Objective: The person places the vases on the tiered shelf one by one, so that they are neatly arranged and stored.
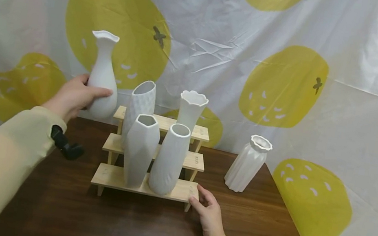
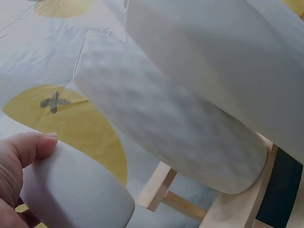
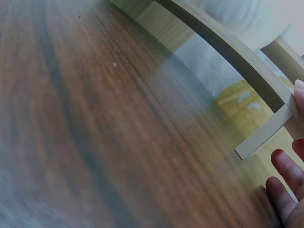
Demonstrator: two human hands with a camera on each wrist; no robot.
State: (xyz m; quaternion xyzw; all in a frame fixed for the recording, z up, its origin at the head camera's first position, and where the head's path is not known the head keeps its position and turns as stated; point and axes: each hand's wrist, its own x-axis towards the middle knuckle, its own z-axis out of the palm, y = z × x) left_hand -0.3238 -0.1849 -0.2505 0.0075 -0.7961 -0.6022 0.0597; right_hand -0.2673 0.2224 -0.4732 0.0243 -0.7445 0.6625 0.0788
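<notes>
My left hand grips a white vase with a wavy rim and narrow neck, held upright off the table, left of a three-step wooden stand. In the left wrist view, the thumb lies across this vase's smooth body. My right hand holds the right end of the stand's lowest step between thumb and fingers. Two white vases stand on that step: a faceted vase and a round-mouthed vase. Behind them are a dimpled, slant-topped vase and a scalloped-rim vase, whose base is hidden.
A ribbed white vase stands apart on the dark wooden table, right of the stand. Behind the table hangs a pale curtain with large yellow fruit prints.
</notes>
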